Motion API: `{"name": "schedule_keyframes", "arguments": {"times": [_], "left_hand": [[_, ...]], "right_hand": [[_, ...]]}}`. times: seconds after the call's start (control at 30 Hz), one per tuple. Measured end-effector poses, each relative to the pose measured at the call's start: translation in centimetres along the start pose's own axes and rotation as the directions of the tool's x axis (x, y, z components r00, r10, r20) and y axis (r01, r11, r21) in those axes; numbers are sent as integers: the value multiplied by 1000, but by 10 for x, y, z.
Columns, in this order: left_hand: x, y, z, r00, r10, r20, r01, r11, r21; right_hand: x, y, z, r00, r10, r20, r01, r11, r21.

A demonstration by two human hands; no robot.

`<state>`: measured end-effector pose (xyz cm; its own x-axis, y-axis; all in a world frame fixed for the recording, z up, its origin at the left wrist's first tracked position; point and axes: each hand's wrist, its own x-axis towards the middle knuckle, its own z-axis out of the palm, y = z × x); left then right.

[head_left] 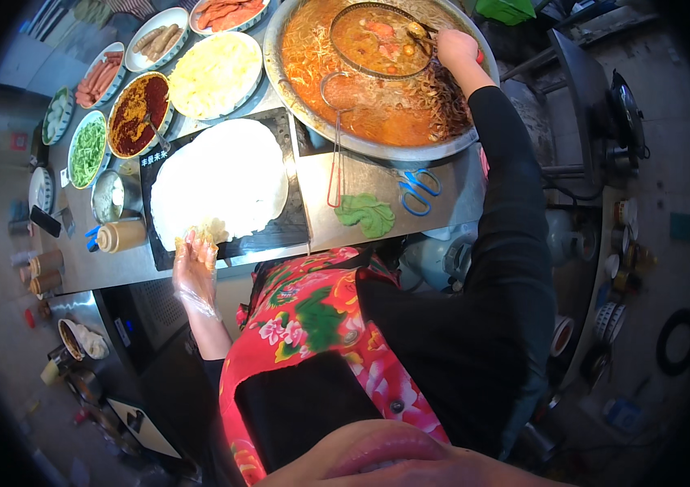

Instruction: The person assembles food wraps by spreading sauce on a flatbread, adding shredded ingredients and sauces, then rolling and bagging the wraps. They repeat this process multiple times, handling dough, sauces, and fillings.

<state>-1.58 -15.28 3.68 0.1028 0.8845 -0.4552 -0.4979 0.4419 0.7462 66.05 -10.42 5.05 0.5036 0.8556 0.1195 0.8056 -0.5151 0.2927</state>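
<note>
My left hand (pixel 196 264), in a clear plastic glove, rests its fingers on a small yellowish clump of food (pixel 209 233) at the near edge of a thin white flatbread (pixel 219 183) spread on a black griddle (pixel 280 231). My right hand (pixel 457 47) reaches into a wide metal basin (pixel 377 144) of red broth with noodles. It grips chopsticks (pixel 424 34) whose tips rest at a round wire strainer (pixel 377 40) holding broth and pieces of food.
Bowls of sausages (pixel 101 75), red chili sauce (pixel 139 114), chopped greens (pixel 87 151) and pale shredded food (pixel 215 75) line the back left. A lettuce leaf (pixel 366 214), blue scissors (pixel 416 191) and a red-handled skimmer (pixel 335 166) lie on the steel counter.
</note>
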Motion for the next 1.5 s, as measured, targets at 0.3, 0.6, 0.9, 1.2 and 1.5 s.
{"name": "schedule_keyframes", "arguments": {"times": [0.3,0.6,0.9,1.2,1.5], "left_hand": [[-7,-11,45,999,-9,-45,10,1000,19],[-25,-22,25,998,-19,58,23,997,-72],[-9,-33,-11,997,47,53,-51,996,68],[52,-52,38,894,275,355,-425,266,865],[79,-67,44,868,212,448,-460,10,888]], "right_hand": [[-27,2,-44,998,8,-67,-2,996,91],[-65,22,-4,998,-56,-1,56,996,68],[-122,-39,-96,936,-342,-82,341,940,-23],[-200,-239,-155,437,-885,-161,894,408,185],[-216,-229,-170,556,-831,20,765,521,377]]}}
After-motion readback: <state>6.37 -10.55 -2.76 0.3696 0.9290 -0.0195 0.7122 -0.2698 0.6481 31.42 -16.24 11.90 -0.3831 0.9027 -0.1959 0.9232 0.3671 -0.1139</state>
